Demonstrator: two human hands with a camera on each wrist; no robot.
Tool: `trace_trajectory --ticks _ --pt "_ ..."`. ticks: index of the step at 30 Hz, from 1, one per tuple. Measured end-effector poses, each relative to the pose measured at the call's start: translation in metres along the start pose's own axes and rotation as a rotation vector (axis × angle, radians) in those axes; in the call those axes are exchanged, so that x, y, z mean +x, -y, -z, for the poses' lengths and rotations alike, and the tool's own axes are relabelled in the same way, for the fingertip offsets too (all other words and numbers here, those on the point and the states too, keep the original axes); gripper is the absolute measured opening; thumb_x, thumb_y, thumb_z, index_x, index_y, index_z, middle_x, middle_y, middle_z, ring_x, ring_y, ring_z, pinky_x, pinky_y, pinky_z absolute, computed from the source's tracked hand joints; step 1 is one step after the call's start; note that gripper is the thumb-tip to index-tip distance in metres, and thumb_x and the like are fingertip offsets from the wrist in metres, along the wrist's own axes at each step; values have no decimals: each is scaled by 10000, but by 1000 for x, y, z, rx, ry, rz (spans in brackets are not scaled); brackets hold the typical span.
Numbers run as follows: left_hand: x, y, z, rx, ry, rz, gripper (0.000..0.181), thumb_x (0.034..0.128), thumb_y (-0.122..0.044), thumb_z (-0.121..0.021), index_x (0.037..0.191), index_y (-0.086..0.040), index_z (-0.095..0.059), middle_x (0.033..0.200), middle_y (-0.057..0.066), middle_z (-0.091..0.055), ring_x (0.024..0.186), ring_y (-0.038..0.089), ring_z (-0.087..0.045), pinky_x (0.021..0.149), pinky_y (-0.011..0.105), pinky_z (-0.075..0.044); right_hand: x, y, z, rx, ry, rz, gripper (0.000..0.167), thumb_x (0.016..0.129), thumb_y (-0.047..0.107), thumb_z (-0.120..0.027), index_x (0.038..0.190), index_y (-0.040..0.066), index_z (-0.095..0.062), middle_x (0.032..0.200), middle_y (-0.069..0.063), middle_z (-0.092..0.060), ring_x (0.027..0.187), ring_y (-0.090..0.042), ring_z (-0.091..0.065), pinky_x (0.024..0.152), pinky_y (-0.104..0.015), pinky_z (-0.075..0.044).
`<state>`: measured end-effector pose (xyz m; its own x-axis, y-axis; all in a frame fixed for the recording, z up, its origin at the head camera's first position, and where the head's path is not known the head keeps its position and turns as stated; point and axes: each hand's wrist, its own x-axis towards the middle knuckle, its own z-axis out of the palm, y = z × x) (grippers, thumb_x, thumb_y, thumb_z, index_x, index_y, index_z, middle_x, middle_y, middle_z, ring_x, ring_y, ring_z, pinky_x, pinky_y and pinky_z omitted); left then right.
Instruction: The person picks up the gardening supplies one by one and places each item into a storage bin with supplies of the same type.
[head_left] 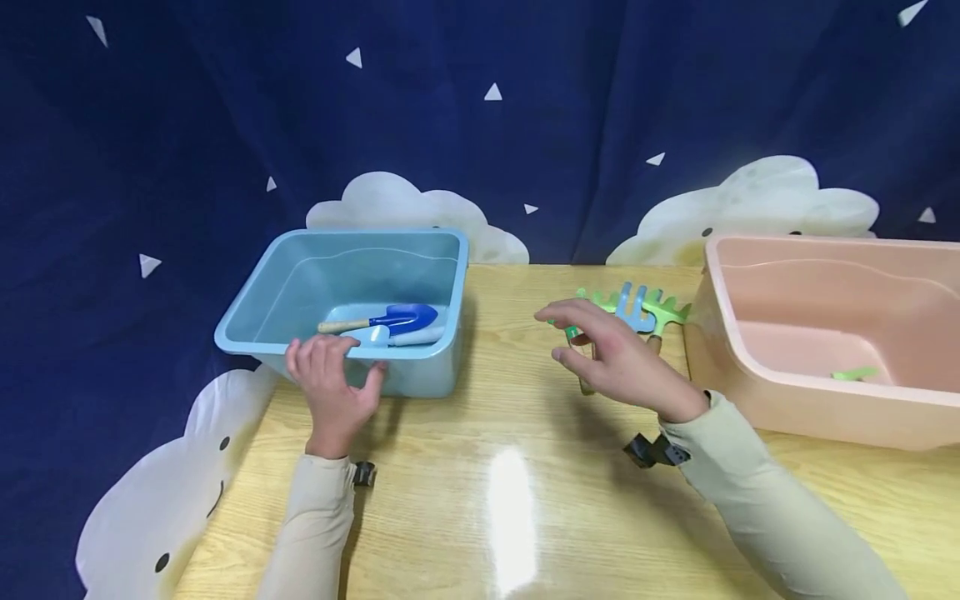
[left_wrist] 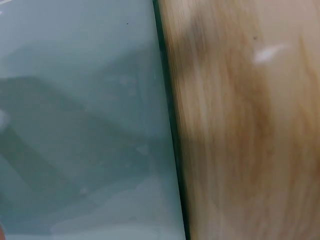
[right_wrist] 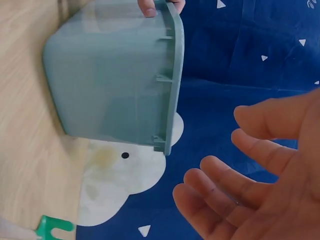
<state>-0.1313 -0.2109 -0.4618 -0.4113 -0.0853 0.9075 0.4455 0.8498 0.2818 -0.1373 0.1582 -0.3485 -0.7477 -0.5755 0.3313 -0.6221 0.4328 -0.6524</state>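
At the near rim of the blue tub (head_left: pixel 258 346), the left hand (head_left: pixel 332 387) grips with its fingers over the edge and its thumb outside. Inside that tub lie a dark blue trowel (head_left: pixel 405 317) with a wooden handle and a light blue tool (head_left: pixel 371 336) with a pale handle. The right hand (head_left: pixel 618 354) hovers above the table, fingers relaxed and apart, holding nothing; the right wrist view shows this hand (right_wrist: pixel 250 185) with bare fingers. Beneath and behind it are green rakes (head_left: pixel 667 310), a light blue fork (head_left: pixel 636 317) and a green-ended tool (head_left: pixel 572 332), partly hidden.
A pink tub (head_left: pixel 825 408) stands at the right with a small green piece (head_left: pixel 855 373) inside. Behind the wooden table (head_left: pixel 465 500) hangs a dark blue curtain (head_left: pixel 420 125) with white clouds and triangles. The tools lie on the table between both tubs.
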Motion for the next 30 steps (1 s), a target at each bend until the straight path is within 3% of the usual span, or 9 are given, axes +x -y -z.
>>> trace_trajectory --ticks 12,24,30 --pt "1 2 -3 1 -3 2 407 750 -353 -688 947 -3 -623 914 167 -602 988 366 -487 1120 547 -178 -14 -17 -5 -23 -6 -49 411 934 42 -632 1338 90 -572 1366 -102 -575 1140 -263 -617 832 -366 -572" --pt "1 1 -2 11 -32 -18 399 752 -343 -685 933 7 -620 917 178 -606 988 371 -497 1138 487 -169 -35 -39 -22 -16 101 -83 434 935 43 -640 1354 107 -548 1367 -130 -552 1103 -267 -628 833 -336 -578" --pt "2 2 -3 8 -38 -19 395 743 -336 -680 932 5 -621 910 178 -602 980 373 -494 1118 518 -185 -46 -44 -25 -9 105 -92 420 953 86 -634 1360 134 -543 1376 -104 -552 1095 -245 -631 840 -348 -580"
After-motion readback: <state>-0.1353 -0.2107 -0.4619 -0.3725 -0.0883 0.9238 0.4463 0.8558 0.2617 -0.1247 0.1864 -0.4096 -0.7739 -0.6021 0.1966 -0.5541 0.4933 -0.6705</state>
